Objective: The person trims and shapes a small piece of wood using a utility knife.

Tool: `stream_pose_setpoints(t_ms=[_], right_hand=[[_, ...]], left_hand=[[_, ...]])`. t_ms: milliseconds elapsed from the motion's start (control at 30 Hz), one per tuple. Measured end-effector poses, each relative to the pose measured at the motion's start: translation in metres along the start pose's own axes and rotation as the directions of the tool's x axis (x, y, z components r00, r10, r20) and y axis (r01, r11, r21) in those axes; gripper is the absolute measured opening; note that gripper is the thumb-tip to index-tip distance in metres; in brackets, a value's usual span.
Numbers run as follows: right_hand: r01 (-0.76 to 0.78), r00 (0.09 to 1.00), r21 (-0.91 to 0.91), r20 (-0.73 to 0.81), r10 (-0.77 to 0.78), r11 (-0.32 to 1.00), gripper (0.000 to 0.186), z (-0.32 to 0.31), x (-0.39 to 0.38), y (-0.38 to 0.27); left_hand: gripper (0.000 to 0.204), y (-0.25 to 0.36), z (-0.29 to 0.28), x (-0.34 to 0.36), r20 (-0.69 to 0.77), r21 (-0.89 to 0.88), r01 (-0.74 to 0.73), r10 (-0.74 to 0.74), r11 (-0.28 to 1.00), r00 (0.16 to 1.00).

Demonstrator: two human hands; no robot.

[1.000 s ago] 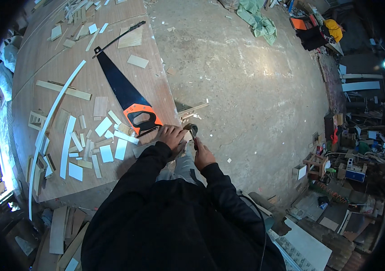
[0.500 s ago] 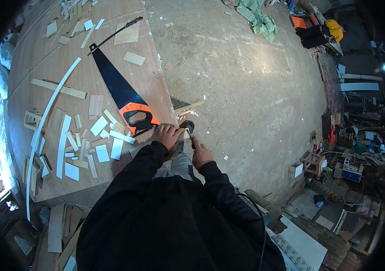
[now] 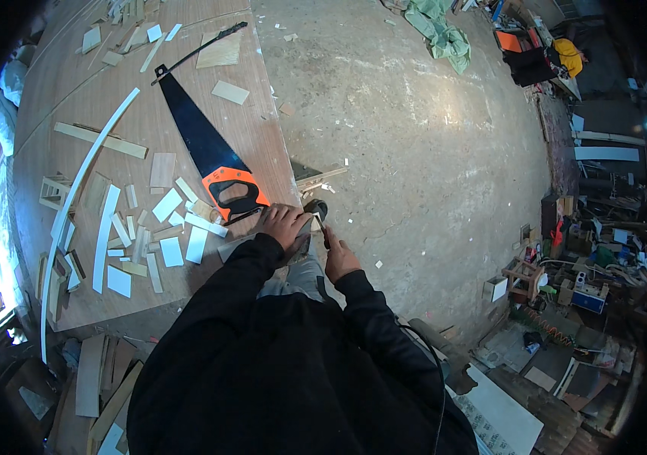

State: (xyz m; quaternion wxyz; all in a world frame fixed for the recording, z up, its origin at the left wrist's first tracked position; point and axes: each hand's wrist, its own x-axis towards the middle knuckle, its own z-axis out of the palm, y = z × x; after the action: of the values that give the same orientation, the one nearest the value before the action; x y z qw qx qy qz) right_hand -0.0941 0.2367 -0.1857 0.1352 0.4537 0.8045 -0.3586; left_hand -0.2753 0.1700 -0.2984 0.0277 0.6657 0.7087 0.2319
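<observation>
My left hand (image 3: 284,226) is closed over a pale wood piece (image 3: 315,224) at the table's right edge, its fingers pressed together and pointing right. The wood's end sticks out past the fingertips. My right hand (image 3: 341,260), just off the edge, is wrapped round a slim dark-handled tool (image 3: 327,238); its tip meets the wood's end, and its exact kind is too small to tell. Beside my left hand lies a hand saw (image 3: 201,129) with a black blade and an orange and black handle, pointing away to the far left.
Many offcuts (image 3: 173,252) and a long curved white strip (image 3: 84,174) lie on the wooden table (image 3: 263,136). A narrow dark blade (image 3: 202,49) rests beyond the saw. Right of the table is concrete floor (image 3: 414,152). A stool (image 3: 522,279) and clutter stand farther right.
The view has shifted slightly. Both hands stay at the table edge with the same grips; the right hand and its tool have barely moved.
</observation>
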Motion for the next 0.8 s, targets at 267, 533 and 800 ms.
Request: stream_pose_setpoints(t_ms=[267, 533, 800], right_hand=[[-0.065, 0.996, -0.188, 0.050, 0.076, 0.980, 0.074, -0.004, 0.002, -0.014], [-0.179, 0.959, -0.286, 0.163, 0.232, 0.941, 0.071, -0.008, 0.031, -0.044], [-0.164, 0.965, -0.295, 0.148, 0.214, 0.941, 0.067, -0.005, 0.040, -0.046]], left_hand=[[0.044, -0.005, -0.004, -0.003, 0.025, 0.001, -0.031, 0.031, 1.000, 0.999], [0.050, 0.004, -0.019, 0.006, 0.078, -0.147, -0.023, 0.035, 0.989, 0.996], [0.051, -0.001, -0.010, 0.000, 0.033, -0.103, -0.026, 0.030, 0.994, 0.999]])
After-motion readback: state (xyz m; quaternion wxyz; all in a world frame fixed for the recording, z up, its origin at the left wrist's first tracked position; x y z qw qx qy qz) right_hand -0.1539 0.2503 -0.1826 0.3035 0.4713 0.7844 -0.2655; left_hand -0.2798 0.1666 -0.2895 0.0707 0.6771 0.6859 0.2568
